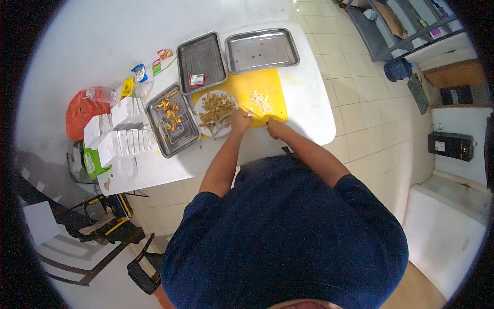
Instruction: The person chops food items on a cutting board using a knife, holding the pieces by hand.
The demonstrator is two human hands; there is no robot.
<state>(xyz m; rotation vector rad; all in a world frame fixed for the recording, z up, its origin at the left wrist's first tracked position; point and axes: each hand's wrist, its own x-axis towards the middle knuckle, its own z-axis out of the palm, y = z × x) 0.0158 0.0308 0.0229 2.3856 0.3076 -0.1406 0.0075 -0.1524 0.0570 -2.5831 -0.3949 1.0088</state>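
- At the near edge of the yellow board [275,82], on the tabletop [315,98], both hands work close together over the knife [252,111].
- Right grip [276,129]: fingers closed around the handle; the blade points left and away, towards the other hand.
- Left grip [240,122]: fingers drawn together, the small pale piece [250,114] at their tips; the exact pinch is too small to tell.
- Piece location: just beside the blade, right of the white plate [197,112] with its brown food [216,106].
- Chopped pale bits [261,101] lie on the board, beyond the knife.
- Step in hand, as judged from the posture: cutting the piece. Curl the left fingertips back from the edge and feed the piece forward in short advances.
- Support the piece on the board while cutting; a piece held in the air could slip.
- Match the cut size to the chopped bits.
- Direct cuttings right, clear of the plate; stray bits could mix with the brown food.
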